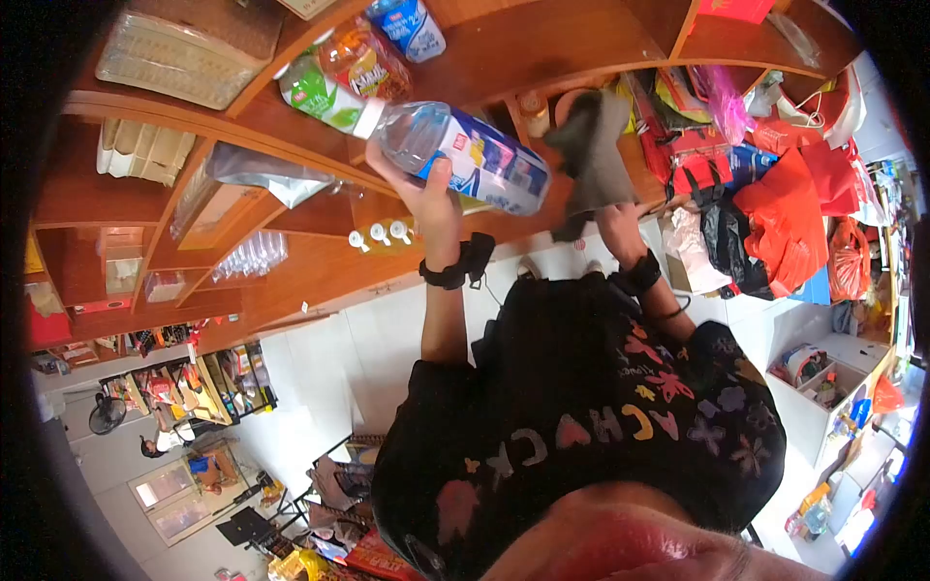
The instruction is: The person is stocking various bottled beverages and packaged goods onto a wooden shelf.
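Observation:
My left hand [433,205] is wrapped round a large clear plastic bottle [465,155] with a white cap and a blue, white and purple label. The bottle lies tilted, its cap toward the upper left, in front of the wooden shelf. In my right hand [620,228] is a grey cloth [596,150], bunched and hanging close to the bottle's base; part of that hand is hidden by it. Beyond the cap, on the shelf, stand a green-labelled bottle [320,95], a bottle of reddish-brown drink [363,60] and a blue-and-white package [407,29].
Wooden shelving [542,44] with compartments curves across the top and left. Three small white-topped items [379,232] sit at a lower shelf. Red bags [790,218] and a black bag [738,242] crowd the right. A distant person [179,436] is at lower left.

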A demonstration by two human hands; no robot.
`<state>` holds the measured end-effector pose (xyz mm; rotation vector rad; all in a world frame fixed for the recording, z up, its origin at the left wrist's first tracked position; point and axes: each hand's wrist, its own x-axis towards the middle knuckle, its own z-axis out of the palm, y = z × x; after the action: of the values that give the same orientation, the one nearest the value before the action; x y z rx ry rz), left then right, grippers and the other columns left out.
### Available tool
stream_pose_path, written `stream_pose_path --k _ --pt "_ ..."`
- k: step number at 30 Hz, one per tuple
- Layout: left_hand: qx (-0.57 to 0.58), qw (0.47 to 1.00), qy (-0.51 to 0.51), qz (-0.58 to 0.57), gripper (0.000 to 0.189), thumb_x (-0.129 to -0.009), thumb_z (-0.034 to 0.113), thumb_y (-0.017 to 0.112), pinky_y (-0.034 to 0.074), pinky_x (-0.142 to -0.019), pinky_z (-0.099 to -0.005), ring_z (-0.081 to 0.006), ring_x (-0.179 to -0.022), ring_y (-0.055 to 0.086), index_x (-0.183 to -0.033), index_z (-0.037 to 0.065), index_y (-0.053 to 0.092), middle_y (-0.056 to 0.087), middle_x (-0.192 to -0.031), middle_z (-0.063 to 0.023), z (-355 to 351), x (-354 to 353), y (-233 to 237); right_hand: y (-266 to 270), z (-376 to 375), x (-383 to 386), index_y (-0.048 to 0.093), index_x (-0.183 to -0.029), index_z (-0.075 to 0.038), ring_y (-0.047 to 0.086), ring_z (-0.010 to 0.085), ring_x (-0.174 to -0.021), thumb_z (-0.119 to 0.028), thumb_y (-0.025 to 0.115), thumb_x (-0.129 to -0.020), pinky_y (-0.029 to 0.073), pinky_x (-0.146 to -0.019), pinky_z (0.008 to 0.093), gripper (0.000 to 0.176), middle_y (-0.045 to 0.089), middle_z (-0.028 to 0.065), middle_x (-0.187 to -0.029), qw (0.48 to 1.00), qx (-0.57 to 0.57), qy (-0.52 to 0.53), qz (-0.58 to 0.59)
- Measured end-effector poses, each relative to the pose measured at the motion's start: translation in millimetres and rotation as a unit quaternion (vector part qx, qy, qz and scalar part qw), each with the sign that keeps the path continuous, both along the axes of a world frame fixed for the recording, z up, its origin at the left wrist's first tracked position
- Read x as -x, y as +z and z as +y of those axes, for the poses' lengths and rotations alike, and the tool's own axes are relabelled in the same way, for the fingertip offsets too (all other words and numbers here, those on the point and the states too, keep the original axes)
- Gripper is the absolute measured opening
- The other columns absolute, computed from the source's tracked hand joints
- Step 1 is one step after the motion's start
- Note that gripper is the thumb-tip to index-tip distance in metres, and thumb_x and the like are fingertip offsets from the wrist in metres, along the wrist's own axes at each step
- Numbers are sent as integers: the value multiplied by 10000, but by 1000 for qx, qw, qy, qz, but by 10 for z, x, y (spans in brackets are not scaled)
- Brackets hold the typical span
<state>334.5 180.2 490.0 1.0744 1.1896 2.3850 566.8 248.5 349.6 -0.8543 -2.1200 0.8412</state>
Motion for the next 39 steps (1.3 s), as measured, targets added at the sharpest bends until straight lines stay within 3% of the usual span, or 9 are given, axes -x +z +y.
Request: stream_pose_path --k 3,6,12,15,21,26,29,33,39 --pt "11 990 -118 -72 855 -762 313 716 429 -994 -426 -301 -1174 509 -1436 96 236 456 -1310 -134 -89 -145 -72 525 -193 352 611 -1110 -4 496 418 -1148 -76 538 -784 384 -1011 458 342 530 247 -1231 976 -196 79 -45" --pt "63 976 -151 -142 823 -767 419 696 449 -975 -411 -303 -1160 544 -1407 74 310 512 -1286 -151 -199 -202 -270 1407 -349 572 573 -1191 -22 436 421 -1222 -98 528 -809 323 -1075 451 393 493 242 -1285 983 -30 164 75" --pt "106 951 -193 -216 787 -783 518 640 453 -969 -406 -294 -1147 556 -1351 21 415 542 -1280 -149 -391 -83 -708 1066 -271 637 518 -1263 -39 385 401 -1280 -141 531 -851 274 -1112 454 424 494 211 -1299 970 80 213 83" --pt "95 952 -202 -211 789 -781 530 640 460 -958 -408 -292 -1127 568 -1343 23 418 555 -1261 -150 -408 -75 -733 985 -272 595 533 -1226 1 516 330 -1176 -125 529 -896 390 -1014 396 353 545 195 -1252 976 -2 214 45" --pt "159 952 -147 -218 777 -806 596 575 451 -970 -417 -299 -1152 551 -1324 34 434 560 -1258 -184 -502 29 -850 329 -69 487 468 -1325 -17 480 304 -1222 -148 462 -943 360 -1053 366 404 504 168 -1332 945 -29 322 -56" --pt "39 938 -225 -260 843 -838 700 431 372 -1053 -434 -384 -1251 468 -1372 49 381 514 -1305 -232 -235 -224 -227 -390 -199 449 561 -1154 14 609 381 -1012 -149 453 -921 482 -864 432 304 634 238 -1036 910 314 267 -48" --pt "-50 880 -314 -353 874 -840 714 407 325 -1095 -441 -434 -1300 402 -1389 35 361 470 -1341 -261 -268 -130 -388 4 -269 410 570 -1126 13 637 377 -938 -165 424 -940 503 -781 444 295 642 248 -984 918 276 282 -40" --pt "65 930 -208 -296 866 -839 699 427 357 -1073 -440 -414 -1287 424 -1389 36 348 469 -1343 -256 -298 -96 -555 -131 -206 441 571 -1139 0 629 349 -957 -209 386 -966 487 -795 427 329 633 253 -1000 925 115 325 -159" --pt "154 963 -111 -189 638 -906 512 475 464 -960 -421 -310 -1176 533 -1319 33 391 512 -1289 -190 -405 73 -826 689 -240 556 513 -1270 23 554 191 -1084 -235 464 -969 416 -980 321 400 575 125 -1236 822 494 224 -175"
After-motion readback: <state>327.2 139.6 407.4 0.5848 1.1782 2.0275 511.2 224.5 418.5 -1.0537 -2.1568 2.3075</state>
